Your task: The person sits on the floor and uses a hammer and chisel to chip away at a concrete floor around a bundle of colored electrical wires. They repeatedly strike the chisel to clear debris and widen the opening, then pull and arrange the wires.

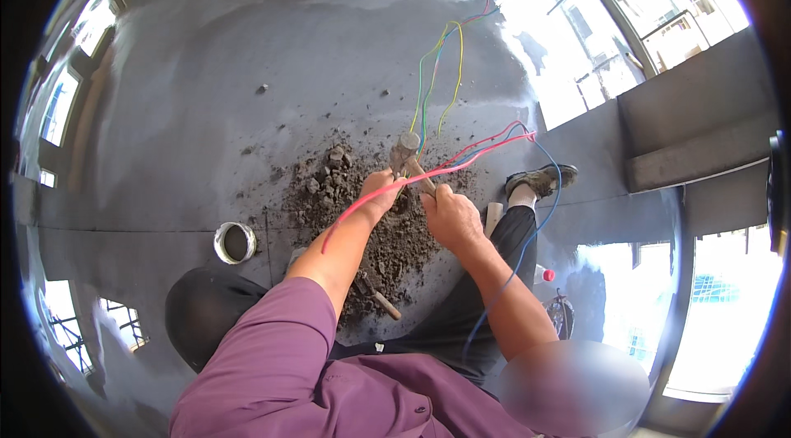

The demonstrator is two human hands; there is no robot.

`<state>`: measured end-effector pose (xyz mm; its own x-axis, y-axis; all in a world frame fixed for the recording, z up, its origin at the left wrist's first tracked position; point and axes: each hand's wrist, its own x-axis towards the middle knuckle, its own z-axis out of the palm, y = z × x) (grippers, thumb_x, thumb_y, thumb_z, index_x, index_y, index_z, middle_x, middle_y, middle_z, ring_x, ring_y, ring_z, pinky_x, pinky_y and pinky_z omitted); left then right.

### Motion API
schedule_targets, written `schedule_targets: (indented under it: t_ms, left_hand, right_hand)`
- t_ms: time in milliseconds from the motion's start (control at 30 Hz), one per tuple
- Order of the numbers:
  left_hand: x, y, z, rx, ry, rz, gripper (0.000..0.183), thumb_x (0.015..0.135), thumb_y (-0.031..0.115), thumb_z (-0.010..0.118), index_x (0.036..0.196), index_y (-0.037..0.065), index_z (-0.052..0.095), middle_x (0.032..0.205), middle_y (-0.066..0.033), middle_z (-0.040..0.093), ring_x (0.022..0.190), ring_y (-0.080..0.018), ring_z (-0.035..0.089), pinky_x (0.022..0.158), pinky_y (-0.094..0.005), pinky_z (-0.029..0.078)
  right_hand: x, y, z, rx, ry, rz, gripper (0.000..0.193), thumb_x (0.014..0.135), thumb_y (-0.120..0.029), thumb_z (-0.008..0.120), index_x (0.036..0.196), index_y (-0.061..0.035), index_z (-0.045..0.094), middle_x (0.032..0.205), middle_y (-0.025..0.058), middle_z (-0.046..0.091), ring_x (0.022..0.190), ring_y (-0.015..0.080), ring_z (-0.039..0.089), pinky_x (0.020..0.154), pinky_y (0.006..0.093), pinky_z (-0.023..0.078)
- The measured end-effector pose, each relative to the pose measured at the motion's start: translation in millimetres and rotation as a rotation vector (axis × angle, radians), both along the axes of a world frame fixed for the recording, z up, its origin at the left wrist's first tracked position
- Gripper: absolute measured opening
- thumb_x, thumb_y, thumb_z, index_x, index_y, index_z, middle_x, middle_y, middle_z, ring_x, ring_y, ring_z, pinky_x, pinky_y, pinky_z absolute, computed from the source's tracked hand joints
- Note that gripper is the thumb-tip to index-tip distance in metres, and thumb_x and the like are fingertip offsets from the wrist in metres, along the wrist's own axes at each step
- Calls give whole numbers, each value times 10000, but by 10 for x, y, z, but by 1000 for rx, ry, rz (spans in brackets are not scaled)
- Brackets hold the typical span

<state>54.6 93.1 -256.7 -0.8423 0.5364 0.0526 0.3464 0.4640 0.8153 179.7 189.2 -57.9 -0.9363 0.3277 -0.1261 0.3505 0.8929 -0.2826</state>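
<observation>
My right hand (pixel 453 220) is closed around the wooden handle of a hammer (pixel 404 149), whose head is at its far end. Just beside the hammer head, my left hand (pixel 381 193) is closed, and what it grips is hidden beneath the head and fingers. Both hands are low over a heap of broken rubble and dirt (pixel 412 248). A thick red wire (pixel 354 209) arches across the view in front of my left hand. Green and yellow wires (pixel 460 59) rise just beyond the hammer head.
A blue wire (pixel 527 244) loops past my right forearm. Between my legs lies a wooden-handled tool (pixel 381 298). A white-rimmed round container (pixel 235 243) stands to the left. A red-capped bottle (pixel 544 275) and a pale tube (pixel 493 218) are near my right leg.
</observation>
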Motion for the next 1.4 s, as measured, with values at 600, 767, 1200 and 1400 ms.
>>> schedule_targets:
  t_ms: [600, 767, 1200, 1400]
  left_hand:
    - [-40, -199, -47, -49, -70, -25, 350, 884, 389, 640, 894, 50, 727, 847, -223, 693, 843, -404, 664, 736, -473, 522]
    - [-128, -167, 202, -175, -211, -6, 387, 886, 406, 629, 869, 30, 716, 844, -206, 703, 859, -413, 666, 797, -490, 516]
    - [-432, 31, -40, -96, -679, 186, 352, 965, 336, 592, 923, -2, 681, 778, -94, 704, 723, -172, 726, 580, -312, 560]
    - [-538, -48, -161, 45, -892, 260, 318, 933, 274, 596, 961, -39, 643, 914, -120, 708, 762, -226, 745, 541, -316, 560]
  right_hand:
    - [-76, 92, -166, -111, -25, -21, 374, 966, -355, 565, 865, 5, 541, 724, 273, 621, 724, 489, 620, 647, 586, 467]
    - [134, 43, -33, -74, 26, -20, 390, 980, -383, 546, 873, -9, 521, 704, 233, 629, 712, 456, 631, 655, 556, 485]
    - [971, -3, -34, -327, 82, -185, 311, 957, -274, 613, 837, -19, 483, 636, 265, 577, 638, 484, 588, 565, 562, 433]
    - [1441, -52, -325, -406, -71, -444, 364, 957, -306, 617, 809, 13, 522, 684, 283, 573, 704, 484, 600, 588, 497, 450]
